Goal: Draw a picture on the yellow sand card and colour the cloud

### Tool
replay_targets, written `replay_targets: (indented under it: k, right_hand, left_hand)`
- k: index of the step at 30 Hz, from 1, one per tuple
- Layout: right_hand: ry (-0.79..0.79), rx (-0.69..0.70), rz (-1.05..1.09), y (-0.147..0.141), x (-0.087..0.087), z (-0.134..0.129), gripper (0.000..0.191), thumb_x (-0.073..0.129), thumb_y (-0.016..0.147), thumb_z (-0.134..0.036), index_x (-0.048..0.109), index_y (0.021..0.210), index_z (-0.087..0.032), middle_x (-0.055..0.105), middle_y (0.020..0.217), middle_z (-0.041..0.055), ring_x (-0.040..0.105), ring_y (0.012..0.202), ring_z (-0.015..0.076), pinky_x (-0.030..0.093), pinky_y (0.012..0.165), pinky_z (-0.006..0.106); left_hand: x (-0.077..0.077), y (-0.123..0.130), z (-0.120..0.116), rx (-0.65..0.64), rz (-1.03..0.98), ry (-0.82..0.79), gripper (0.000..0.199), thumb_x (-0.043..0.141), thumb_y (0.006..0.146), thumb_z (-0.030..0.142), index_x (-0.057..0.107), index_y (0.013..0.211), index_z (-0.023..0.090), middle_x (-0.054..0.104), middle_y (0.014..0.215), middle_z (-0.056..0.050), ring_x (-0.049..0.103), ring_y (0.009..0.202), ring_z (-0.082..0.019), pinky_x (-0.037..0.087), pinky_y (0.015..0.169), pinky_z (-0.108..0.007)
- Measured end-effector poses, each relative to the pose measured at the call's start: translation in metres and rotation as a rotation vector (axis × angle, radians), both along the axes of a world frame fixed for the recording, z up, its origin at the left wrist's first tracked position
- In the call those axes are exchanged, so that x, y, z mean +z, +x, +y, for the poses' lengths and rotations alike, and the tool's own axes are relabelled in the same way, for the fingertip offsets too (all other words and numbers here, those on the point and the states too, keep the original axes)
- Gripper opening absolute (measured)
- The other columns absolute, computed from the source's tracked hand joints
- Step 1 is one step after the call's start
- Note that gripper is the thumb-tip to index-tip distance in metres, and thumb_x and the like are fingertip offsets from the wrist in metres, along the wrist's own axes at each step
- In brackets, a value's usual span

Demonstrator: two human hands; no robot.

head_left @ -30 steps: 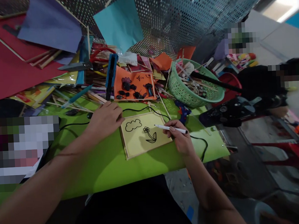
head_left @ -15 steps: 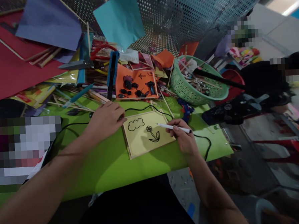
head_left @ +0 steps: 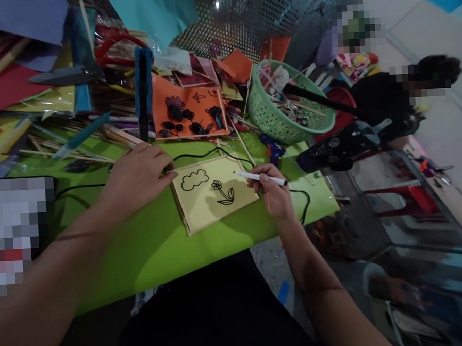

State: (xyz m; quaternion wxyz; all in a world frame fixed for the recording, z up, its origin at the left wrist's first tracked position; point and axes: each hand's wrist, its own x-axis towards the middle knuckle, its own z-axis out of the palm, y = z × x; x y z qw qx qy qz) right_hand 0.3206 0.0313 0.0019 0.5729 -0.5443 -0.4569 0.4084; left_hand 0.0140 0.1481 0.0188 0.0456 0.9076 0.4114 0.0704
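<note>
A yellow card (head_left: 202, 210) with a stick frame lies on the green table, bearing a black outline of a cloud and a flower with leaves. My right hand (head_left: 273, 191) holds a white marker (head_left: 260, 177) over the card's right side, its dark tip pointing left and apparently just above the paper. At the card's upper left corner rests my left hand (head_left: 141, 172), fingers bent and loosely apart, thumb at the frame's edge, with nothing visible in it. Behind the card is an orange framed sheet (head_left: 208, 104) with dark shapes on it.
A green basket (head_left: 266, 112) of sticks and tools stands behind on the right, near a blue glue gun (head_left: 272, 149). Scissors (head_left: 67, 75), sticks and coloured paper crowd the back left. A black cable (head_left: 199, 155) runs behind the card. A person (head_left: 385, 95) is at the far right.
The whole view has shifted, so the table items appear further left and slightly higher. The marker remains in my right hand, and the drawing looks the same.
</note>
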Motion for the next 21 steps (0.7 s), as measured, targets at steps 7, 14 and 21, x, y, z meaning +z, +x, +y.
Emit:
replay_targets:
  k: [7,14,21]
  right_hand:
    - [0.02,-0.02,-0.015,0.0009,-0.0017,0.001,0.015,0.07,0.09,-0.038,0.073,0.094,-0.024,0.067,0.082,0.0006,0.052,0.066,0.0142,0.041,0.062,0.028]
    - [0.008,-0.024,-0.006,0.0012,-0.0018,0.0021,0.018,0.072,0.088,-0.04,0.074,0.093,-0.023,0.068,0.084,0.0016,0.055,0.071,0.0159,0.044,0.065,0.029]
    - [-0.014,-0.012,-0.008,0.0002,0.0002,0.0014,0.02,0.073,0.087,-0.042,0.075,0.092,-0.023,0.068,0.082,0.0019,0.054,0.069,0.0159,0.044,0.064,0.029]
  left_hand:
    - [0.0003,-0.0019,-0.0002,0.014,0.012,0.025,0.027,0.054,0.102,0.036,0.069,0.098,0.014,0.068,0.103,-0.014,0.062,0.105,-0.033,0.046,0.092,-0.045]
    - [-0.0009,-0.0014,-0.0006,0.04,-0.025,-0.014,0.025,0.054,0.099,0.036,0.07,0.096,0.018,0.069,0.103,-0.013,0.064,0.106,-0.034,0.048,0.09,-0.046]
    - [-0.0009,-0.0038,-0.0002,0.003,-0.033,0.004,0.024,0.054,0.099,0.036,0.067,0.09,0.017,0.068,0.098,-0.014,0.063,0.103,-0.035,0.048,0.086,-0.046]
